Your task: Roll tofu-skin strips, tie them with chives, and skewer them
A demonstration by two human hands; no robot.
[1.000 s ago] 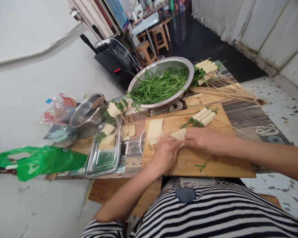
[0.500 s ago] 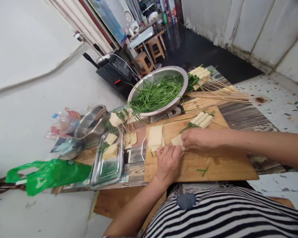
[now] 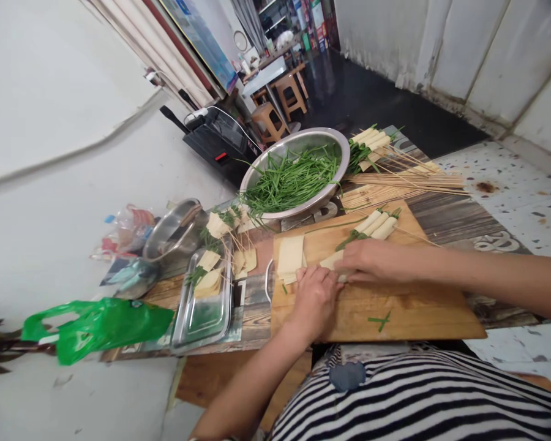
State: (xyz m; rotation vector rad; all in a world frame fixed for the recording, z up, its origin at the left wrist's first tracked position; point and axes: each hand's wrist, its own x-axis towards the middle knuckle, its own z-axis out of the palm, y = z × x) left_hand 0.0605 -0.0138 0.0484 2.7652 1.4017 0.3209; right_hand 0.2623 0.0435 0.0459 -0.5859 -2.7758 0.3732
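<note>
On the wooden cutting board [image 3: 422,312], both hands work at one pale tofu sheet [image 3: 332,260]. My right hand [image 3: 365,260] is closed on the sheet's right side, its fingertips partly hidden. My left hand [image 3: 314,300] has its fingers curled at the sheet's lower left edge; whatever lies under them is hidden. A stack of tofu sheets [image 3: 290,257] lies just left of my left hand. Beyond my right hand lie several tofu rolls [image 3: 375,224] with green chives sticking out of their ends. Chive scraps [image 3: 380,320] lie near the board's front edge.
Behind the board stands a metal bowl [image 3: 342,147] of chives. Bamboo skewers [image 3: 413,181] and a pile of skewered rolls [image 3: 371,142] are at the back right. A metal tray [image 3: 211,318] with tofu pieces stands to the left, near a green plastic bag [image 3: 105,324].
The whole view has shifted slightly right and down. My right hand's fingers have moved a little over the tofu sheet; my left hand stays at its lower edge.
</note>
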